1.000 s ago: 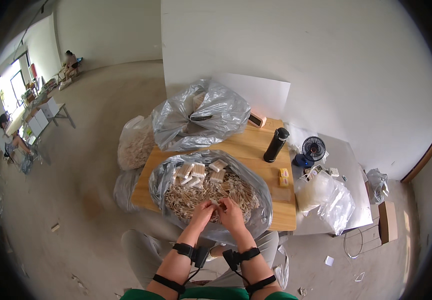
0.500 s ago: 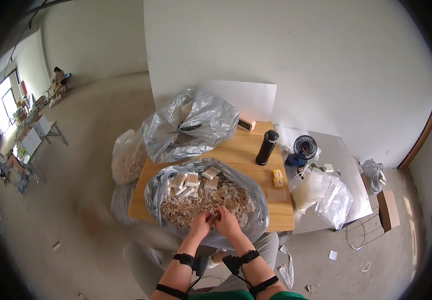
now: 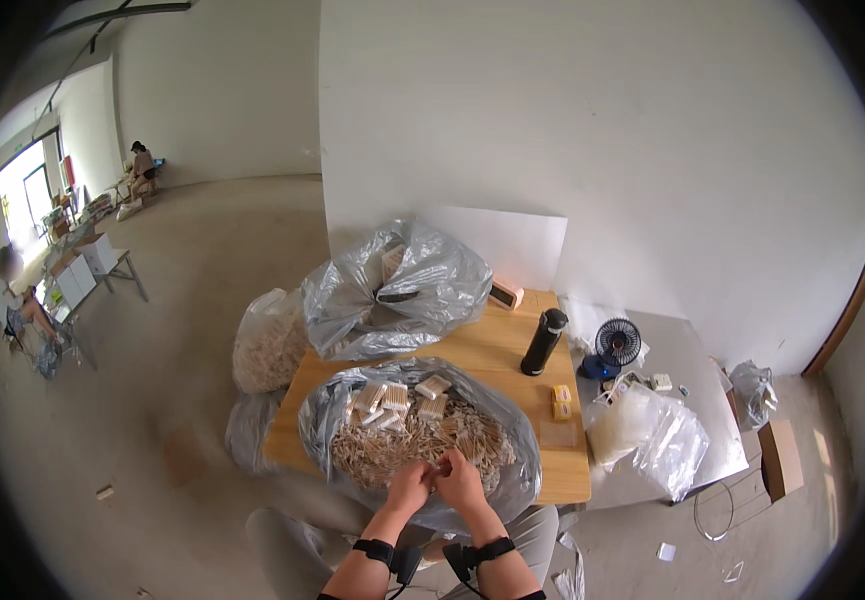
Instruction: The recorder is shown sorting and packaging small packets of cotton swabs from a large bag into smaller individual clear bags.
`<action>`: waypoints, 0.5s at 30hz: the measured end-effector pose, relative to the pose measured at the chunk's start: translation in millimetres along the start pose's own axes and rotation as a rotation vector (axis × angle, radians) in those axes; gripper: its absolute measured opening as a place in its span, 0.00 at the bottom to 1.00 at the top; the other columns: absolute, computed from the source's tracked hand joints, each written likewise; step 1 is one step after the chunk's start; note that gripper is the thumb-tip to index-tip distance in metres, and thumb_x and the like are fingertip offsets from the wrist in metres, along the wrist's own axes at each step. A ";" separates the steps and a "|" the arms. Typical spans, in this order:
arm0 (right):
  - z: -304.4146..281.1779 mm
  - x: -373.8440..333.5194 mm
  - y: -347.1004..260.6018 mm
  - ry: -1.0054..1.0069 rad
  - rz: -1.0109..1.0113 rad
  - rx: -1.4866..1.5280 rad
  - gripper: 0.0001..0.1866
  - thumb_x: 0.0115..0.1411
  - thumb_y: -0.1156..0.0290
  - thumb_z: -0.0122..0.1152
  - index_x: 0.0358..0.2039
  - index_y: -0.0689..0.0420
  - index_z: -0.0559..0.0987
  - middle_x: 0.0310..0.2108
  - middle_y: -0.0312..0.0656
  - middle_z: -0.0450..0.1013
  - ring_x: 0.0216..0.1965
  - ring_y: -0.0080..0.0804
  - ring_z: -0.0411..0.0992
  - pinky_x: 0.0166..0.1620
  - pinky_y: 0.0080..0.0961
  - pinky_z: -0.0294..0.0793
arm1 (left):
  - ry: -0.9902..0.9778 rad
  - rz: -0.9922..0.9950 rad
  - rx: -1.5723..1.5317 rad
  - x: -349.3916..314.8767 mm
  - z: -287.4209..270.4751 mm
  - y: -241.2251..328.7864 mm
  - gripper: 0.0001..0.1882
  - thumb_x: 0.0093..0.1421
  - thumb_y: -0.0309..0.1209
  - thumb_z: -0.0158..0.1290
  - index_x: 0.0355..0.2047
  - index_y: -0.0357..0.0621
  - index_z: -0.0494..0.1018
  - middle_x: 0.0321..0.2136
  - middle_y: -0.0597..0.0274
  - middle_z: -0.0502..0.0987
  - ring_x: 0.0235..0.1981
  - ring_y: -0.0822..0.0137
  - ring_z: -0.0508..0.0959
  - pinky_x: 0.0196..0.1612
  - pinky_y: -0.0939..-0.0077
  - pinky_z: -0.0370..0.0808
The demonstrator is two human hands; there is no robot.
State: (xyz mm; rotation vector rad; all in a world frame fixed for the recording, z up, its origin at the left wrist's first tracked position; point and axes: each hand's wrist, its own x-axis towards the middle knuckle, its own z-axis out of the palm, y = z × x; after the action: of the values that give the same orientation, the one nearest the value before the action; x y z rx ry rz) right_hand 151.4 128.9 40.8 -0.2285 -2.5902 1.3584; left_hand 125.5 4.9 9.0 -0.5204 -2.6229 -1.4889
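An opened grey plastic bag (image 3: pixel 523 450) lies on the wooden table, filled with a heap of loose thin sticks that look like cotton swabs (image 3: pixel 367 452). Several small clear packs of swabs (image 3: pixel 382 398) rest on the far side of the heap. Over its near edge, my left hand (image 3: pixel 411 488) and my right hand (image 3: pixel 460 483) meet with fingers curled and fingertips pinched together. Whatever is between those fingers is too small and hidden to make out.
Behind the open bag sits a second, bulging grey bag (image 3: pixel 402 290). Toward the right are a black bottle (image 3: pixel 544 342), small yellow boxes (image 3: pixel 560 402), a fan (image 3: pixel 617 343) and clear plastic bags (image 3: pixel 667 440). Two people (image 3: pixel 142 168) work far left.
The whole view has tilted upward, so the table and bags sit lower in the picture. My hands stay together over the heap, fingers still closed.
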 end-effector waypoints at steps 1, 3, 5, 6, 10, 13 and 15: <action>0.4 -0.4 -0.7 0.007 0.021 0.022 0.15 0.42 0.72 0.63 0.32 0.60 0.73 0.25 0.48 0.74 0.30 0.45 0.74 0.33 0.33 0.72 | 0.016 0.004 -0.003 -0.7 0.4 -0.9 0.07 0.55 0.33 0.52 0.27 0.42 0.73 0.25 0.48 0.75 0.31 0.45 0.75 0.31 0.57 0.71; 2.1 -2.1 3.8 0.016 -0.011 0.030 0.15 0.42 0.72 0.63 0.32 0.60 0.73 0.25 0.47 0.74 0.29 0.42 0.74 0.33 0.31 0.72 | -0.060 -0.070 -0.042 -4.3 0.7 -2.9 0.07 0.56 0.33 0.52 0.27 0.42 0.72 0.26 0.48 0.75 0.31 0.46 0.75 0.32 0.57 0.71; 2.9 -4.6 7.5 0.024 0.037 0.045 0.15 0.42 0.72 0.63 0.32 0.59 0.73 0.24 0.45 0.74 0.27 0.38 0.74 0.32 0.30 0.72 | -0.042 -0.065 -0.048 -5.7 2.6 -1.6 0.07 0.56 0.33 0.51 0.29 0.43 0.72 0.28 0.48 0.75 0.33 0.46 0.75 0.33 0.57 0.71; 5.1 -4.0 12.0 0.039 0.043 0.073 0.15 0.41 0.74 0.63 0.32 0.59 0.73 0.23 0.42 0.73 0.26 0.33 0.73 0.31 0.27 0.72 | -0.065 -0.081 -0.082 -5.5 4.2 -2.1 0.07 0.56 0.33 0.51 0.29 0.43 0.72 0.29 0.48 0.75 0.34 0.46 0.75 0.33 0.57 0.70; 7.6 -3.3 15.7 0.024 0.065 0.075 0.15 0.40 0.75 0.64 0.32 0.60 0.73 0.23 0.42 0.74 0.25 0.29 0.73 0.31 0.26 0.72 | -0.105 -0.149 -0.093 -3.9 -0.8 3.3 0.08 0.57 0.33 0.50 0.30 0.42 0.71 0.28 0.47 0.75 0.34 0.45 0.74 0.34 0.58 0.69; 7.9 -1.5 16.2 0.048 0.114 0.170 0.15 0.40 0.78 0.63 0.32 0.62 0.74 0.24 0.41 0.75 0.27 0.28 0.74 0.31 0.23 0.73 | -0.113 -0.188 -0.143 -5.6 -1.3 2.5 0.10 0.58 0.35 0.49 0.29 0.40 0.71 0.27 0.47 0.74 0.32 0.45 0.74 0.33 0.58 0.69; 11.9 -2.2 22.4 0.021 0.111 0.180 0.15 0.41 0.78 0.62 0.33 0.63 0.74 0.25 0.42 0.75 0.27 0.28 0.74 0.31 0.22 0.74 | -0.031 -0.150 -0.106 -7.9 -0.2 -0.2 0.14 0.59 0.39 0.50 0.29 0.39 0.72 0.23 0.52 0.76 0.26 0.55 0.77 0.28 0.66 0.69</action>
State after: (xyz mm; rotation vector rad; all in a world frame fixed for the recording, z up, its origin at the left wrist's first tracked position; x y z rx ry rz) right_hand 151.4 131.6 15.5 -0.3587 -2.4516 1.6078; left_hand 132.9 2.6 7.0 -0.3652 -2.6708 -1.6832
